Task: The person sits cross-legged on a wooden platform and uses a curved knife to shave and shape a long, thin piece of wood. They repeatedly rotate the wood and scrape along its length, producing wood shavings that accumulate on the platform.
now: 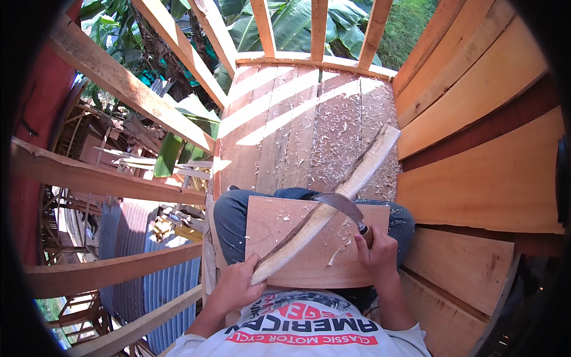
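A long, partly stripped length of wood [318, 219], pale with dark bark along one edge, slants from lower left to upper right. My left hand [237, 284] is closed around its near end. In my right hand [378, 253] is the wooden handle of a curved knife [342, 204], sickle-like in shape. Its dark blade lies across the middle of the wood, seemingly touching it. Beneath both, a flat wooden board [285, 223] rests over my lap, with a few curled shavings on it. The wood's far end reaches past the board over the floor.
Shavings are scattered over the plank floor [297, 143]. Wooden railing slats [178, 50] rise at the far side and left, with plants and corrugated roofing [169, 297] beyond. A plank wall [476, 196] stands close on my right.
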Available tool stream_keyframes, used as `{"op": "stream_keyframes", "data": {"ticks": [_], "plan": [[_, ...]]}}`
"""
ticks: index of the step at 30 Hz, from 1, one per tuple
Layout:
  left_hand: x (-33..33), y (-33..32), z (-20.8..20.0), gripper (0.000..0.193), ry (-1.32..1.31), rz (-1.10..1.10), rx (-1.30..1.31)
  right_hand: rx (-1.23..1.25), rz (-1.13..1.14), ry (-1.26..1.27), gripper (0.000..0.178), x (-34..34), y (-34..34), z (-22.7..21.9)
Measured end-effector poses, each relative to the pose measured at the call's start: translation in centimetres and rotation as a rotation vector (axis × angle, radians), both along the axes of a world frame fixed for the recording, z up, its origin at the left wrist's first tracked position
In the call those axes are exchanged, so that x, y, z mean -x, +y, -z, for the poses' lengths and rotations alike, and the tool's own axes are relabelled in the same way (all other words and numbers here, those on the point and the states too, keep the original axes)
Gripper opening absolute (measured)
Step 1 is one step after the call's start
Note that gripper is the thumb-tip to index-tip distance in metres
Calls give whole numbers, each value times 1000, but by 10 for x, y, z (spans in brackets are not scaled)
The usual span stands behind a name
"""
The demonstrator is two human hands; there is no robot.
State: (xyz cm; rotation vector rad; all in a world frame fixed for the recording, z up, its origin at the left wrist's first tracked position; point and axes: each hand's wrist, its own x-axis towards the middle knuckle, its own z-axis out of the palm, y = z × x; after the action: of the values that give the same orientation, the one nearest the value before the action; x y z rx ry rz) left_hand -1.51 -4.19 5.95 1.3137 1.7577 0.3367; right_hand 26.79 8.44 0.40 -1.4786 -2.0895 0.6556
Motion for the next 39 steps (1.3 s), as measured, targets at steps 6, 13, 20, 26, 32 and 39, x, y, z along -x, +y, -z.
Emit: {"op": "stream_keyframes", "data": {"ticks": [6,13,20,26,32,39], "plan": [[2,3,4,29,-37,-46,-50,-65,-100,1,38,5,14,-4],[2,10,-11,31,-91,-56,-43,-364,-92,-96,36,0,30,-5],[2,18,-16,32,-165,-45,-21,-278,-157,7,29,8,34,-15],[-2,19,-15,30,-155,-61,-37,-224,-339,10,27,13,21,-22],[-3,16,-10,33,-166,-67,-87,-220,-273,85,26,16,27,-18],[-1,18,-17,34,-147,-86,-68,-266,-513,38,25,24,26,-31]]}}
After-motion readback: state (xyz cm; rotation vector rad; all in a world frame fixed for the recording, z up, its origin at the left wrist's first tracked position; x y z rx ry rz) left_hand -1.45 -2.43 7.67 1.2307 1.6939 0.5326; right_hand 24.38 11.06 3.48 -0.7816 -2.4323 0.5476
